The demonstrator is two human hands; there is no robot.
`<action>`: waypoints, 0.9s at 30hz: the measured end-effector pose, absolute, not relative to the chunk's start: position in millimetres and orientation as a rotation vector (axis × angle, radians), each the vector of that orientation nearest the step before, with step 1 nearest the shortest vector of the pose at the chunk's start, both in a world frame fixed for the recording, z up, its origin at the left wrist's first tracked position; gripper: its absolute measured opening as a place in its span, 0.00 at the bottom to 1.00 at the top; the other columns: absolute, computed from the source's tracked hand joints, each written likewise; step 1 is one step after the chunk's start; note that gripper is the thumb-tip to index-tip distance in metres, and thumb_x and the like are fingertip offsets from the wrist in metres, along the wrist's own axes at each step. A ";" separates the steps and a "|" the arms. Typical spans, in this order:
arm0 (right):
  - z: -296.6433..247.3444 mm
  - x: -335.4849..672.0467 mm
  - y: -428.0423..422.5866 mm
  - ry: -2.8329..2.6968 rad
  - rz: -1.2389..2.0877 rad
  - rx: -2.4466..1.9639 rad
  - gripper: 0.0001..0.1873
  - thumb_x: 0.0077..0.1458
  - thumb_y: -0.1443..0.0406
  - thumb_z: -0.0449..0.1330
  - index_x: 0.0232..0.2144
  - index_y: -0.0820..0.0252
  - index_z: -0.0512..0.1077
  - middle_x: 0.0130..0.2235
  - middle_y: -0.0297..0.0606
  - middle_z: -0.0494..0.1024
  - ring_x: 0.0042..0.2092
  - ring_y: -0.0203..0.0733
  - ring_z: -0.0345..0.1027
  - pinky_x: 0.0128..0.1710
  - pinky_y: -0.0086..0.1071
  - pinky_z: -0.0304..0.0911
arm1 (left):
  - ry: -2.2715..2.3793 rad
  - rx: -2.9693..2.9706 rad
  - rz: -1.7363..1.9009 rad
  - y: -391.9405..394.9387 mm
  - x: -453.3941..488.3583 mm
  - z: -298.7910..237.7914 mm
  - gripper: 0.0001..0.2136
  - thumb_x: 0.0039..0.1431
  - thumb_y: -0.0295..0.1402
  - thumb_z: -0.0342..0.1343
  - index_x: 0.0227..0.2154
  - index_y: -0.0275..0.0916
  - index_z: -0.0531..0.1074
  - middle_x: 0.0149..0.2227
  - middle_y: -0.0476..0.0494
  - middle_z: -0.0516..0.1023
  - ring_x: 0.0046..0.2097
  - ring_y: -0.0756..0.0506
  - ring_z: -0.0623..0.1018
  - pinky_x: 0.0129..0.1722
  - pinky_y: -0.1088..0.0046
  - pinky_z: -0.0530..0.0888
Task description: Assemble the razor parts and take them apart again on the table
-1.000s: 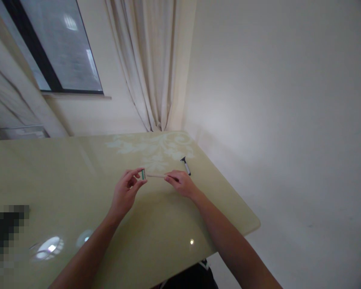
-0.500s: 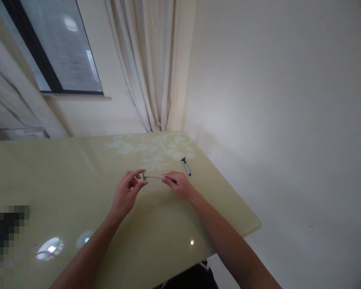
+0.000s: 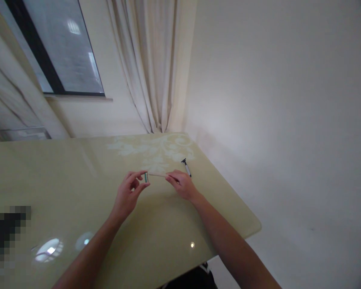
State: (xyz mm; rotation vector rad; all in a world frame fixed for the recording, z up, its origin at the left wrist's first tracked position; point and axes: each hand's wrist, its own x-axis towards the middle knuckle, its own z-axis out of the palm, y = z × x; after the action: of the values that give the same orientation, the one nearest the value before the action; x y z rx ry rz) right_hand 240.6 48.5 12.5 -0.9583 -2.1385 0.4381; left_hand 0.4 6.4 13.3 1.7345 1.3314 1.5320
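My left hand (image 3: 130,189) is closed in a pinch, thumb and forefinger at the two ends of a small green and white razor head (image 3: 146,177). My right hand (image 3: 182,185) grips the far end of a thin pale razor handle (image 3: 157,174). The handle's other tip points left, close to the top of the head. Whether the two parts touch there, I cannot tell. Just beyond my right hand, a second razor (image 3: 187,167), black and grey, lies on the glossy table (image 3: 159,224).
A plain wall (image 3: 273,120) borders the table on the right. Behind it hang a curtain (image 3: 147,72) and a window (image 3: 66,48). A blurred-out dark patch (image 3: 6,233) covers the left side. My dark clothing (image 3: 192,279) shows below the near edge.
The razor head has turned so its long green face shows, and the handle's tip now sits near its upper end instead of its middle. Both hands have shifted slightly right.
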 end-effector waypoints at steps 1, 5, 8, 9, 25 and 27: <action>12.6 240.1 47.8 -2.154 0.444 -0.933 0.25 0.72 0.50 0.50 0.43 0.59 0.81 0.32 0.38 0.76 0.34 0.39 0.67 0.37 0.31 0.59 | 1.326 1.736 1.531 6.7 0.2 12.9 0.16 0.55 0.41 0.65 0.47 0.44 0.79 0.36 0.51 0.69 0.27 0.52 0.67 0.29 0.74 0.68; 12.1 240.6 48.5 -2.146 0.426 -0.947 0.24 0.72 0.50 0.51 0.42 0.59 0.81 0.32 0.38 0.76 0.34 0.39 0.67 0.37 0.31 0.58 | 1.331 1.736 1.526 8.0 -1.1 9.9 0.16 0.57 0.41 0.65 0.47 0.44 0.79 0.36 0.51 0.69 0.28 0.52 0.67 0.29 0.74 0.68; 10.7 242.2 50.7 -2.098 0.437 -0.965 0.26 0.72 0.49 0.51 0.40 0.60 0.81 0.30 0.38 0.75 0.33 0.39 0.67 0.35 0.31 0.58 | 1.321 1.729 1.527 8.3 -1.5 8.9 0.16 0.58 0.41 0.65 0.47 0.44 0.78 0.37 0.51 0.69 0.27 0.52 0.67 0.29 0.74 0.67; 10.1 242.2 51.0 -2.103 0.454 -0.946 0.26 0.72 0.49 0.51 0.41 0.60 0.81 0.31 0.37 0.75 0.33 0.39 0.67 0.35 0.31 0.58 | 1.315 1.726 1.529 8.4 -1.5 9.0 0.16 0.57 0.41 0.65 0.47 0.44 0.78 0.37 0.51 0.69 0.27 0.52 0.67 0.29 0.74 0.67; 2.1 237.8 50.5 -2.128 0.362 -0.964 0.27 0.72 0.48 0.50 0.41 0.59 0.82 0.31 0.39 0.77 0.33 0.39 0.67 0.35 0.31 0.59 | 1.336 1.711 1.546 14.0 -5.1 3.3 0.16 0.56 0.41 0.65 0.47 0.44 0.79 0.36 0.52 0.68 0.27 0.53 0.66 0.28 0.74 0.66; 2.4 239.0 51.0 -2.099 0.372 -0.951 0.27 0.71 0.48 0.50 0.40 0.60 0.82 0.30 0.38 0.76 0.32 0.39 0.67 0.34 0.31 0.59 | 1.331 1.709 1.548 13.5 -4.2 4.0 0.16 0.56 0.41 0.65 0.47 0.44 0.79 0.36 0.52 0.69 0.26 0.53 0.66 0.28 0.74 0.66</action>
State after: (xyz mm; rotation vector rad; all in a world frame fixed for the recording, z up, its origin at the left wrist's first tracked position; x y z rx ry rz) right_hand 239.0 51.0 2.4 -0.9509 -2.0991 0.3721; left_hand -4.2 13.5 4.0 1.7093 1.3312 1.5480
